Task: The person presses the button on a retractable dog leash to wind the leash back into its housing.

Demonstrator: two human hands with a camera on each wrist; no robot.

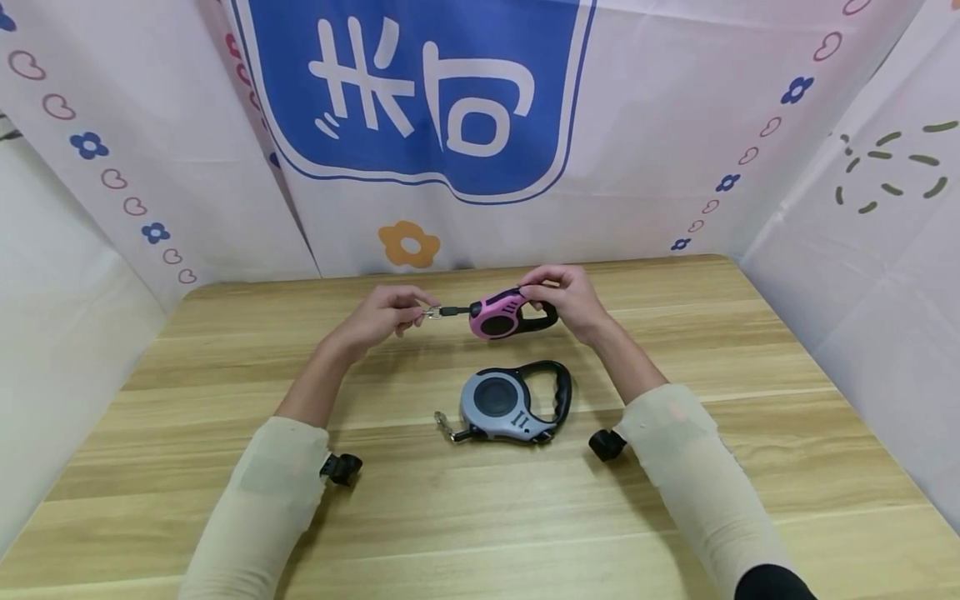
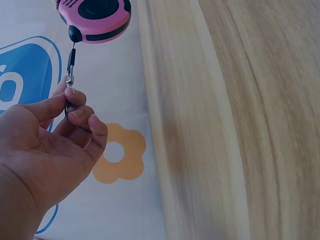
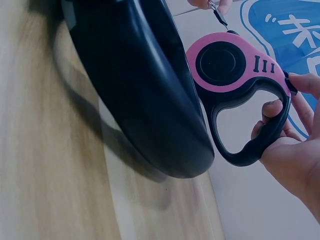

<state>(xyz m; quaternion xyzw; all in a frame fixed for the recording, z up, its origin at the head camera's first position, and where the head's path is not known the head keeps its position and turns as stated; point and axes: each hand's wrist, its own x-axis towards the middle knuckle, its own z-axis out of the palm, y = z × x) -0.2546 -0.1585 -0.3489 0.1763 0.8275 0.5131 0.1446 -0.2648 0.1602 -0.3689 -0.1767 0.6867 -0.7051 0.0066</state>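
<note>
A pink and black retractable dog leash (image 1: pixel 497 317) is held up over the far part of the table. My right hand (image 1: pixel 567 302) grips its black loop handle (image 3: pixel 250 157), fingers passing through the loop and the thumb at the black button. With thumb and fingertips my left hand (image 1: pixel 386 317) pinches the metal clip (image 2: pixel 70 77) at the leash's end. A short dark strap runs from clip to casing. Nearer the front lies a larger grey and black retractable leash (image 1: pixel 497 398), its handle to the right and its metal clip (image 1: pixel 444 423) on the wood.
The wooden table (image 1: pixel 465 525) ends at a white printed cloth backdrop (image 1: pixel 622 167) with a blue emblem. Black wrist cameras (image 1: pixel 343 469) sit at both sleeves. The grey leash's handle looms large in the right wrist view.
</note>
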